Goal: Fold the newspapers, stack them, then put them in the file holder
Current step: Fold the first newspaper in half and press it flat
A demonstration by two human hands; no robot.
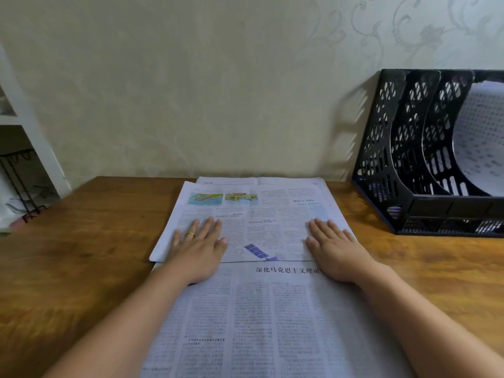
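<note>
1. On the brown wooden desk (pixel 81 268), dead centre, the thin printed newspapers (pixel 261 309) lay flat, running from the near edge toward the pale wallpapered wall (pixel 191 91).
2. A folded-over upper section with 2 small colour pictures (pixel 245 214) sat on top at the far end, its near edge crossing the lower sheet just above a bold headline.
3. Down went the left hand (pixel 199 246), palm flat on that folded section, fingers straight and slightly apart, a gold ring (pixel 190 234) on 1 of them. It gripped nothing.
4. Over on the other side, the right hand (pixel 332 249) matched it: palm flat, fingers straight and close together, pressing near the right edge.
5. Handling call: newsprint like this looked light, limp and easy to tear or crease, so it would likely sag if lifted by 1 corner.
6. Best hold, I'd judge: both hands on opposite side edges of the folded stack, or along the fold itself.
7. Waiting at the right, against the wall, stood the black perforated plastic file holder (pixel 395 159), well apart from the papers, with a curled printed sheet (pixel 480 132) already in its far compartment.
</note>
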